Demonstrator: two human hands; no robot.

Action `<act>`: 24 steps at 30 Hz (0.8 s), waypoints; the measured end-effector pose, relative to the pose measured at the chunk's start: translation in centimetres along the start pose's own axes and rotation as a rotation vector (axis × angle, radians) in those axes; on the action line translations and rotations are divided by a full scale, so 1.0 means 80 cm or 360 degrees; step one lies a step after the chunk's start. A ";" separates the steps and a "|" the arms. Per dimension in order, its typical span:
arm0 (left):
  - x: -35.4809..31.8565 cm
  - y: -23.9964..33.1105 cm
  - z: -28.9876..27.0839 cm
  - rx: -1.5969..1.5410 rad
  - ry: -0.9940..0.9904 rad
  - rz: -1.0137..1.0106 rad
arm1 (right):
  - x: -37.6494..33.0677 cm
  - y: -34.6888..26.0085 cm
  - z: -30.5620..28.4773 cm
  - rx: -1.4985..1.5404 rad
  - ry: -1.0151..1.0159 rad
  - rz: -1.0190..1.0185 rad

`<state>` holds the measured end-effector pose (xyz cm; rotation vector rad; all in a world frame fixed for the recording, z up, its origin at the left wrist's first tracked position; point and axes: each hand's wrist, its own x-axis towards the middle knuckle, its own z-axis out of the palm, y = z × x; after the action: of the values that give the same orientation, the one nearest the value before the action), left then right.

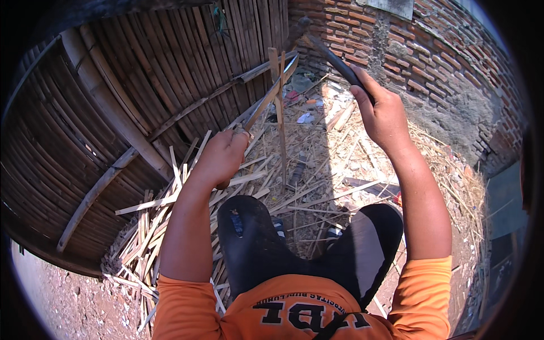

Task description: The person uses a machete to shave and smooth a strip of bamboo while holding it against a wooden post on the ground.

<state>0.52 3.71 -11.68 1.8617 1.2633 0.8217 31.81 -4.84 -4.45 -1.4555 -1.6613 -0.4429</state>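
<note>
My left hand (226,154) is closed around the grip of a machete (265,101), its long brownish blade slanting up and away to the right, with a bright edge near the tip. The blade crosses a thin upright wooden strip (280,122), whose top looks split in two around it. Raised to the right, my right hand (383,113) grips the dark handle of a hammer (338,63). The hammer's head points up and left, apart from the machete, and is hard to make out against the wall.
Many cut wooden strips (148,238) lie piled at my left. A bamboo-slat wall (164,68) stands on the left, a brick wall (419,62) beyond on the right. Wood scraps and litter (306,118) cover the ground ahead. My bent knees (249,238) are below my hands.
</note>
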 end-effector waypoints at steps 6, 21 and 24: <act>-0.005 -0.004 0.014 -0.0024 -0.0039 -0.0169 | -0.010 -0.003 -0.004 0.0030 -0.0110 0.0068; 0.008 -0.051 0.033 0.0290 0.0039 -0.0006 | -0.027 0.017 0.022 0.0126 -0.0245 0.0324; 0.008 -0.054 0.037 0.0235 0.0080 -0.0052 | -0.019 0.024 0.028 0.0281 0.0021 0.0228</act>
<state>1.09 4.73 -16.81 1.9415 1.4157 0.7806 32.66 -3.62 -7.42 -1.4249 -1.5333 -0.2201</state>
